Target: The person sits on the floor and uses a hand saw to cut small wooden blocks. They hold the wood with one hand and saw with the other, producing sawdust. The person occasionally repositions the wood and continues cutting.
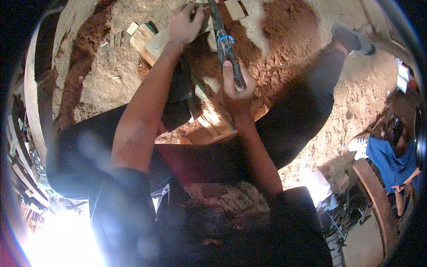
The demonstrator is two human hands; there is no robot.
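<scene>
My right hand (239, 84) is wrapped round the lower end of a long dark tool handle (218, 26), its thumb lying along it. A bright blue band (226, 39) is tied round the handle above my grip; the tool's far end runs out of the top of the view. To the left of it, my left hand (186, 24) has its fingers curled over a pale piece of wood (156, 44). Its fingertips are partly hidden. Below my hands, between my legs, lies a sunlit wooden block (213, 120).
I sit low over bare earth with reddish loose soil (289, 26). A small wood offcut (234, 10) lies beyond the handle. My outstretched foot (349, 38) is at the far right. Behind it, at the right edge, sits another person in blue cloth (387, 160), near a curved wooden plank (376, 200).
</scene>
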